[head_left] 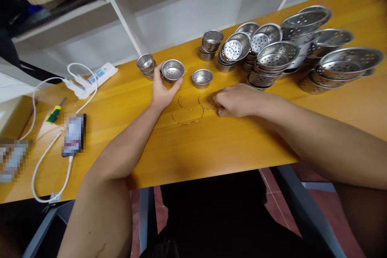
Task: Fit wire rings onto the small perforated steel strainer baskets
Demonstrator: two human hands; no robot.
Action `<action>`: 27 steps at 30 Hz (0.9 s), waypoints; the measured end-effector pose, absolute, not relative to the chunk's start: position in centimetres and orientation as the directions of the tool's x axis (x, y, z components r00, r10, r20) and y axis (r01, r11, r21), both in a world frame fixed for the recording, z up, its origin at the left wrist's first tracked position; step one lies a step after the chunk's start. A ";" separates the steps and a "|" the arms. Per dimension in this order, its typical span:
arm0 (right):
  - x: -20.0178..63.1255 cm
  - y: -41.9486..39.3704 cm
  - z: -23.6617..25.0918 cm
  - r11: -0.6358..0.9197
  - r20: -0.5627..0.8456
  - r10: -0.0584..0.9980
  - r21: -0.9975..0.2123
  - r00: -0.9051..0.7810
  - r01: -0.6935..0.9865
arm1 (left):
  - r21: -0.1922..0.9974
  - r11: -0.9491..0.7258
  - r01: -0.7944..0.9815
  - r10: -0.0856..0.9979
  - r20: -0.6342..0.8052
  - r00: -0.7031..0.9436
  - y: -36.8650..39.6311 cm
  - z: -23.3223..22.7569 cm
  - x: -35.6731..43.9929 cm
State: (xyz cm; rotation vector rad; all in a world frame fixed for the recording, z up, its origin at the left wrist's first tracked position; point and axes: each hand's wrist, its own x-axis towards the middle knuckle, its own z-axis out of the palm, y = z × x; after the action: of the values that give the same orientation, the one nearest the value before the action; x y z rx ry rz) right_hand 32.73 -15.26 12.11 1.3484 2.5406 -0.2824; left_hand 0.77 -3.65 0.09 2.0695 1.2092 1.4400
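My left hand [163,90] is wrapped round a small perforated metal cup [173,71], its thumb at the near side and its opening facing up. Another small perforated cup [202,79] stands upright between my two hands. Several thin curved wires [189,123] lie on the table in front of the cups. My right hand [234,100] is closed at the right end of these wires, its fingertips pinching a curved wire [210,102] that is partly hidden by the hand.
Stacked small cups [145,63] stand left of my left hand. Perforated metal baskets [278,55] of several sizes crowd the right back. A white power strip [92,80] with cables, a screwdriver [56,111] and a phone [74,135] lie at left on the wooden table [211,149].
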 end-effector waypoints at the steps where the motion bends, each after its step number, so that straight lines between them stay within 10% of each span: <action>1: 32.8 -15.2 12.0 0.562 -0.307 0.779 -0.044 -0.546 0.826 | 0.677 -0.585 0.447 0.792 0.595 0.134 -3.7 0.1 0.7; 16: 33.9 -15.1 11.4 0.569 -0.206 0.761 -0.242 -0.615 0.786 | 0.628 -0.632 0.453 0.758 0.623 0.193 -4.0 0.1 1.1; 27: 33.2 -15.7 13.7 0.524 -0.436 0.757 -0.037 -0.486 0.851 | 0.595 -0.711 0.375 0.693 0.685 0.227 -3.0 -1.0 0.7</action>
State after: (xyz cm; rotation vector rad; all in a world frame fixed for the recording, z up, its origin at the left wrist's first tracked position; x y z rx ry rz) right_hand 33.20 -15.72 13.66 1.3274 2.4012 -0.3518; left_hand 0.67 -2.96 -1.01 2.2016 0.9967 1.4778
